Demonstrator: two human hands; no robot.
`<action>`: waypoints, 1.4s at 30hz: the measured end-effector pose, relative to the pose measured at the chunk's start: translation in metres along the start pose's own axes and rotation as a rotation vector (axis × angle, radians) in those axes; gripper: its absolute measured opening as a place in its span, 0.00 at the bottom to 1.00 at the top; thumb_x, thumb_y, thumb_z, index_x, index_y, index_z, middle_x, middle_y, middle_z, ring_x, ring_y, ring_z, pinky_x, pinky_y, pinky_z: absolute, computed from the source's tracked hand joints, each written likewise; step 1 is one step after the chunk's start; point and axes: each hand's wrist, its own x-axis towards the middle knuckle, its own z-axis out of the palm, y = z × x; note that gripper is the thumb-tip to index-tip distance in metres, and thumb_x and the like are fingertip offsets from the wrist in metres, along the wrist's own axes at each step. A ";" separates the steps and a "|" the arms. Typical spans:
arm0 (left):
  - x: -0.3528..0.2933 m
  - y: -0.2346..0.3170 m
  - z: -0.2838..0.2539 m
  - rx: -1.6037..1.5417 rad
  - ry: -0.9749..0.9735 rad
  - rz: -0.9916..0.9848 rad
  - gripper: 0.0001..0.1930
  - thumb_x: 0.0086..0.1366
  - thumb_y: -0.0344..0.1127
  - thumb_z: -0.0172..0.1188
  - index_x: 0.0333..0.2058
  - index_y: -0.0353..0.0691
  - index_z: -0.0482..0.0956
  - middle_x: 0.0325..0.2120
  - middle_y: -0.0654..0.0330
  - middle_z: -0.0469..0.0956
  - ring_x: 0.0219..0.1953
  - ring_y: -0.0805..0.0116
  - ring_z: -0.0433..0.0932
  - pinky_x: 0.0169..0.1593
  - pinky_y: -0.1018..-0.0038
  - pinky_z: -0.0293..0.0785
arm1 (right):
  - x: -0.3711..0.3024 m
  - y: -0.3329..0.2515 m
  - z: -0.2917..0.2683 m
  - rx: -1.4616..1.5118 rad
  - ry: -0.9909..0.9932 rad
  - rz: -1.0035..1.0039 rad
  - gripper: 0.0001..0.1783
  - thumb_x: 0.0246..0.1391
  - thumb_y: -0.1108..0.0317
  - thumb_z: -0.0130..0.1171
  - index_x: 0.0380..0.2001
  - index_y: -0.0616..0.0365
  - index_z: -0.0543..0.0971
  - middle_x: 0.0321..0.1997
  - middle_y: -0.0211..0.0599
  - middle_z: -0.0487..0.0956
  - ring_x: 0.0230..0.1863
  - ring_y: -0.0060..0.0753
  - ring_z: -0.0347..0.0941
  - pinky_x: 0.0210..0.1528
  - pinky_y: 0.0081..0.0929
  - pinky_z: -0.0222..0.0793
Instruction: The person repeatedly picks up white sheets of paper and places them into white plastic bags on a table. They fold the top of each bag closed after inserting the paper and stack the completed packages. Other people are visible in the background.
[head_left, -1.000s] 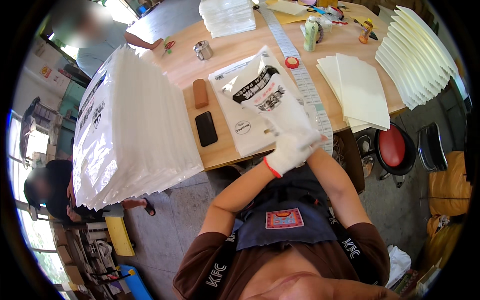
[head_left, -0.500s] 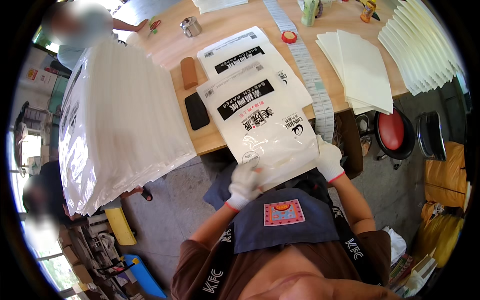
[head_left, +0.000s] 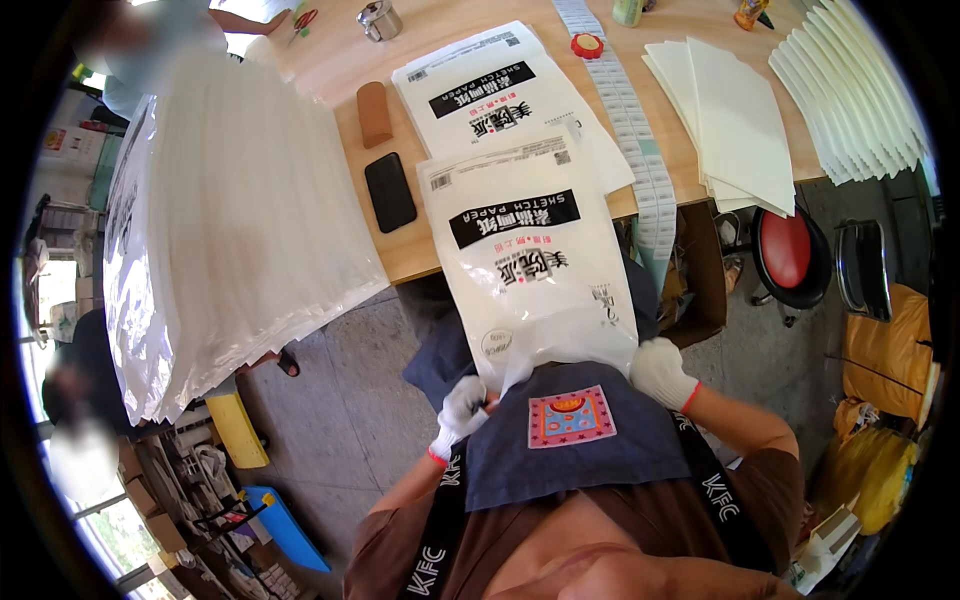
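Observation:
A clear plastic bag of white paper [head_left: 530, 300], printed with a black band, slopes from the table edge down to my apron. My left hand [head_left: 463, 412], in a white knit glove, is closed on the bag's near left corner. At the near right corner, my gloved right hand [head_left: 660, 374] is closed round the bag's edge. Between my hands the loose plastic mouth is wrinkled and lies against the apron [head_left: 500, 450]. Beyond it, more bagged paper of the same kind [head_left: 565, 110] lies on the table, partly covered by the first bag.
A tall pile of plastic bags [head_left: 240, 230] stands at left. On the table [head_left: 435, 262] are a phone [head_left: 390, 192], a brown block [head_left: 374, 115], a metal cup [head_left: 379, 20], a label strip [head_left: 622, 115] and white sheets [head_left: 740, 130]. A red-seated stool [head_left: 782, 248] is at right.
The held bag has come nearer to me, off most of the other bagged paper. Both my hands have moved back toward my body, the left one also outward to the bag's corner.

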 end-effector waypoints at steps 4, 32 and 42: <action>0.062 0.000 -0.001 0.174 0.242 0.080 0.05 0.51 0.22 0.60 0.26 0.37 0.73 0.23 0.55 0.71 0.25 0.59 0.74 0.30 0.68 0.69 | 0.045 0.017 -0.050 0.090 0.334 0.006 0.17 0.51 0.55 0.50 0.22 0.56 0.81 0.24 0.42 0.80 0.27 0.42 0.77 0.32 0.41 0.69; 0.249 0.073 0.199 -0.785 -0.432 -0.799 0.11 0.65 0.32 0.49 0.44 0.40 0.73 0.27 0.69 0.69 0.15 0.79 0.59 0.28 0.72 0.75 | 0.021 0.131 -0.037 0.394 1.086 0.108 0.09 0.30 0.72 0.67 0.18 0.56 0.76 0.30 0.37 0.75 0.36 0.40 0.74 0.50 0.45 0.68; 0.208 0.018 0.099 0.013 -0.099 0.047 0.19 0.62 0.36 0.62 0.49 0.34 0.71 0.41 0.58 0.78 0.39 0.67 0.77 0.45 0.72 0.74 | 0.014 0.119 -0.062 1.225 1.143 0.034 0.03 0.46 0.79 0.61 0.27 0.62 0.78 0.44 0.39 0.78 0.49 0.33 0.72 0.52 0.27 0.65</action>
